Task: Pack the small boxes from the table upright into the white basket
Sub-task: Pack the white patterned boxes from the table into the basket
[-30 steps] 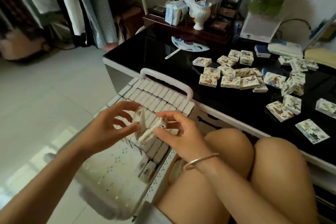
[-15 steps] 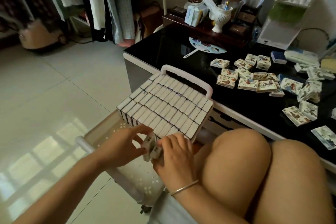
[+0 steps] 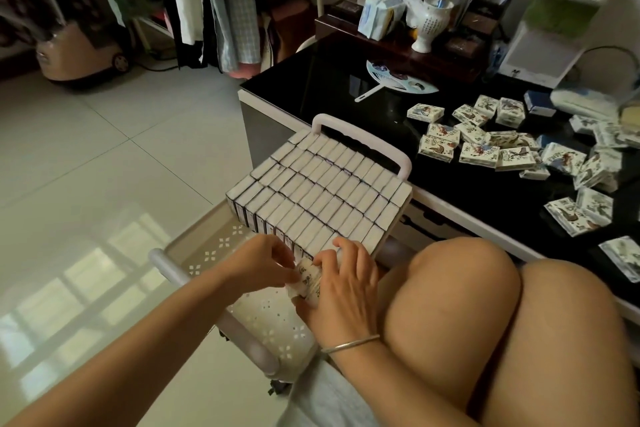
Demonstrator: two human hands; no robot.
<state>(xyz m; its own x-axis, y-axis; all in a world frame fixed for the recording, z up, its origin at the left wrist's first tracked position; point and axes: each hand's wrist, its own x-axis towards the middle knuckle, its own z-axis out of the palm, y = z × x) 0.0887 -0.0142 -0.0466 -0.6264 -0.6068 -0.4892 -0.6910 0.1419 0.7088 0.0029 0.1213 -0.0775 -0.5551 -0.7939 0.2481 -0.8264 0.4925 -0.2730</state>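
The white basket point(image 3: 221, 246) stands on the floor against the black table point(image 3: 332, 87). Several rows of small boxes point(image 3: 322, 191) stand upright in its far half. At the near end of those rows both hands hold a few small boxes point(image 3: 306, 279) together. My left hand point(image 3: 263, 265) pinches them from the left. My right hand point(image 3: 343, 284) curls over them from the right, a bangle on its wrist. Several loose printed boxes point(image 3: 481, 149) lie scattered on the table to the right.
A round fan point(image 3: 398, 80), a white cup point(image 3: 429, 24), tissue packs and a dark wooden tray sit at the table's back. My bare knees point(image 3: 485, 305) are right of the basket. Hanging clothes and a tiled floor lie to the left.
Both hands came down with the held boxes from above the basket to the near end of the packed rows. The camera view shifted left.
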